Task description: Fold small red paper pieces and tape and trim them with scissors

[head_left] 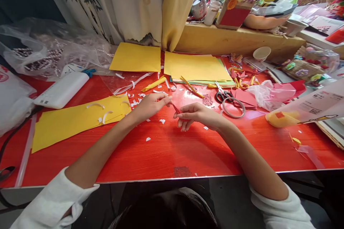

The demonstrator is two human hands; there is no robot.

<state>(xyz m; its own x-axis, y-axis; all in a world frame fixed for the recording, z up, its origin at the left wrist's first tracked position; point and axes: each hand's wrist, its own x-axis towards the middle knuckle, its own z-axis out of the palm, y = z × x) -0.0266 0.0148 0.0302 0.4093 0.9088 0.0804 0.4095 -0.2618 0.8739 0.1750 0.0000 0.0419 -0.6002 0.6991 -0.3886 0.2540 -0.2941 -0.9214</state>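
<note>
Red strip [176,108] held over bench [145,161], between front and back edges; my left grip [156,105] and right grip [197,114] both clamped on it. Best pinch lightly near its ends, without twisting.

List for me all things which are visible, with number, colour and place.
strip: one, red, between fingertips
scissors: one pair, black handles, right of centre
ring: one, greyish, beside scissors
sheets: several, yellow, back and left
scraps: many, white, mid-table
flat box: one, white, left
bags: several, clear or white, left
curtains: white and yellow, back
ledge clutter: uncountable, mixed, upper right
table: one, red
left hand: one, bare, centre
right hand: one, bare, centre
sleeves: two, white, bottom corners
</note>
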